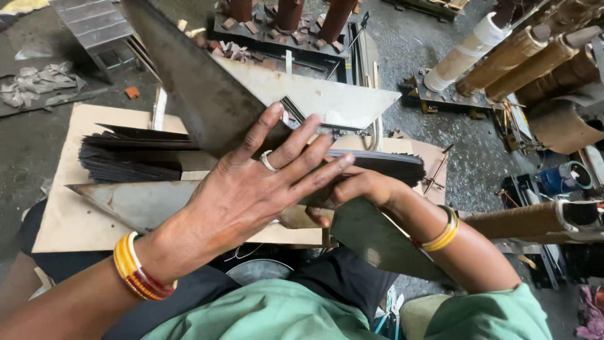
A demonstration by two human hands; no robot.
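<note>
A person's left hand (251,182) lay flat and open, fingers spread, pressed on a long steel sheet (189,82) that slanted away from the palm towards the upper left. A ring (268,161) sat on one finger and bangles (139,277) circled the wrist. The right hand (355,189), just beside and partly under the left fingertips, curled around the near edge of a stack of thin dark laminations (384,165); its grip was partly hidden, so how tightly it closed could not be told. A yellow bangle (442,233) ringed that wrist. A second pile of laminations (135,157) lay to the left of the left hand on a cardboard sheet (69,214) spread over the floor. A pale triangular plate (327,97) rested beyond both hands, touching the slanted sheet. Wound coils (516,56) stood well apart, past the right hand, and crumpled rags (34,85) lay far off to the left.
</note>
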